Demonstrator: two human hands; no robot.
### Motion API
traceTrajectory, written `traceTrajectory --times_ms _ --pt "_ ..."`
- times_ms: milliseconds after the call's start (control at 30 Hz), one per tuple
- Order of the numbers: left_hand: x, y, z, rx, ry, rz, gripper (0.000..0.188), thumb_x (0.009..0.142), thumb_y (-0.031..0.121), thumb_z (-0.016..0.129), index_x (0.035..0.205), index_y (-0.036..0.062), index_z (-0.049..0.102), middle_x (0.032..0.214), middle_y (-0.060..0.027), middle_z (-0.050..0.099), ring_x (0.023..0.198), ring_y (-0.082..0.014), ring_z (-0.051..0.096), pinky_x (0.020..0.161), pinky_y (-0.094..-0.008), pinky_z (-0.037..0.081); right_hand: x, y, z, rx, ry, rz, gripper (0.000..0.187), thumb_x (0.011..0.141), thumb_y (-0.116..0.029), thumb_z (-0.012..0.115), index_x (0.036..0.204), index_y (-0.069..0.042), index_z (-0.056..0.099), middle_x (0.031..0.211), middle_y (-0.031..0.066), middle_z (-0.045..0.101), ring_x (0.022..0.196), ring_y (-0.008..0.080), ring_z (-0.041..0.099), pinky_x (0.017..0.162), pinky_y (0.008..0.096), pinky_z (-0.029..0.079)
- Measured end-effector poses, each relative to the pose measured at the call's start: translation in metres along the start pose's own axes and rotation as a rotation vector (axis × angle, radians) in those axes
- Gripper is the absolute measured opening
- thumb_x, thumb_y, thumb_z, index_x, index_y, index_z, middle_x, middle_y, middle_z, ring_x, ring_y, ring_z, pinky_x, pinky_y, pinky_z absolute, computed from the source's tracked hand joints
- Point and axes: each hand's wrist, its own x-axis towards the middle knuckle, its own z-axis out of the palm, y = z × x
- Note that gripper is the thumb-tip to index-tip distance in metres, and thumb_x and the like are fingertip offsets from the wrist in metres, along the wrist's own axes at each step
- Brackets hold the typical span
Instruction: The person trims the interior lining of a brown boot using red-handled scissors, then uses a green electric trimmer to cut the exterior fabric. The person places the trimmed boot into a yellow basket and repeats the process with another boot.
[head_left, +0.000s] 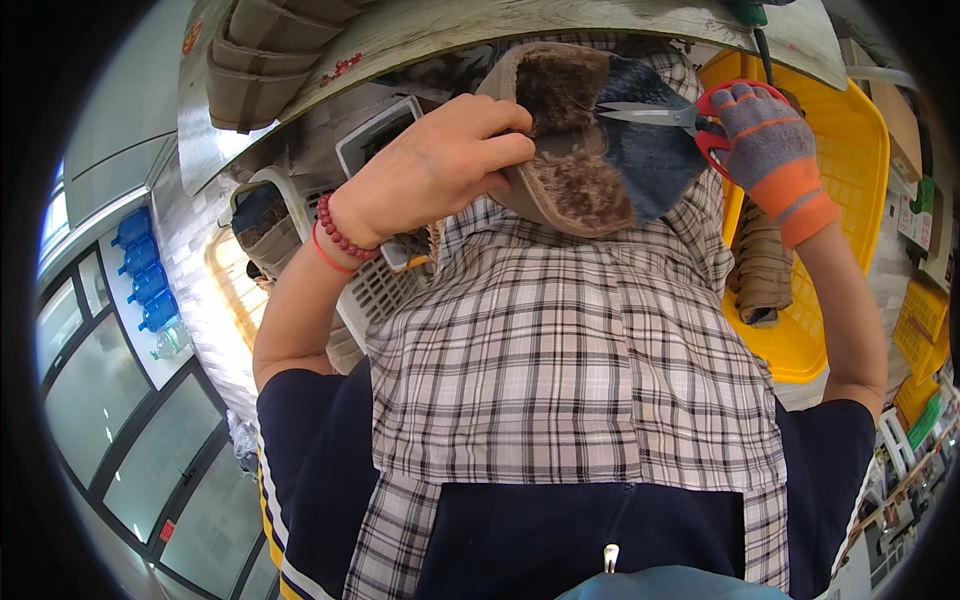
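Blue cloth (pixel 675 584), scissors (pixel 650 116), brown stack (pixel 762 262) in yellow basket (pixel 853 190)

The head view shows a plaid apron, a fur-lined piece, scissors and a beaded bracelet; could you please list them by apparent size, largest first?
1. Plaid apron
2. Fur-lined piece
3. Scissors, partly hidden at the handles
4. Beaded bracelet

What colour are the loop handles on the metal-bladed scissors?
Red; the loop handles of the metal-bladed scissors show best in the head view.
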Motion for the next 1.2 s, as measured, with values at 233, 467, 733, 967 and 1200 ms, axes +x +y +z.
traceTrajectory --times_ms 233,467,733,967,1200 --pt "0.001 0.0 0.001 -0.003 0.001 -0.011 0.037 0.064 0.004 0.073 0.097 0.0027 0.056 0.108 -0.0109 0.056 0.1 -0.0317 0.054 0.082 -0.039 0.045 0.002 0.003 0.01 -0.001 0.006 -0.018 0.035 0.071 -0.023 0.071 0.102 -0.01 0.058 0.098 0.0072 0.06 0.09 0.0247 0.06 0.074 0.0371 0.051" --pt "0.002 0.0 0.001 -0.006 -0.01 -0.008 0.037 0.064 0.004 0.073 0.097 0.0024 0.056 0.107 -0.0108 0.056 0.097 -0.0312 0.054 0.081 -0.0385 0.045 0.005 0.001 0.018 0.031 -0.063 0.04 0.033 0.076 -0.03 0.07 0.101 -0.012 0.06 0.092 0.0077 0.061 0.086 0.0248 0.061 0.074 0.0365 0.05" --pt "0.004 0.001 0.001 -0.019 -0.009 -0.003 0.036 0.064 0.003 0.073 0.096 0.0021 0.056 0.104 -0.0103 0.056 0.094 -0.0305 0.054 0.079 -0.0377 0.045 0.004 0.004 0.027 0.055 -0.02 0.014 0.031 0.075 -0.029 0.071 0.099 -0.012 0.061 0.09 0.0068 0.063 0.083 0.0247 0.062 0.072 0.0364 0.051" --pt "0.002 0.0 0.001 -0.022 -0.015 -0.008 0.037 0.063 0.002 0.073 0.096 0.0024 0.056 0.104 -0.0103 0.055 0.094 -0.0304 0.054 0.079 -0.0377 0.045 -0.002 0.008 0.016 0.312 0.081 0.155 0.026 0.075 -0.022 0.072 0.096 -0.011 0.062 0.09 0.0082 0.065 0.081 0.0253 0.064 0.066 0.0347 0.051" --pt "0.007 0.0 0.001 -0.032 -0.038 -0.015 0.036 0.064 0.003 0.072 0.096 0.0021 0.056 0.104 -0.0105 0.055 0.096 -0.0307 0.054 0.08 -0.0379 0.045 0.021 -0.025 -0.001 0.438 -0.265 0.195 0.023 0.083 -0.03 0.064 0.095 -0.01 0.066 0.075 0.0087 0.065 0.067 0.0233 0.063 0.063 0.0324 0.05"
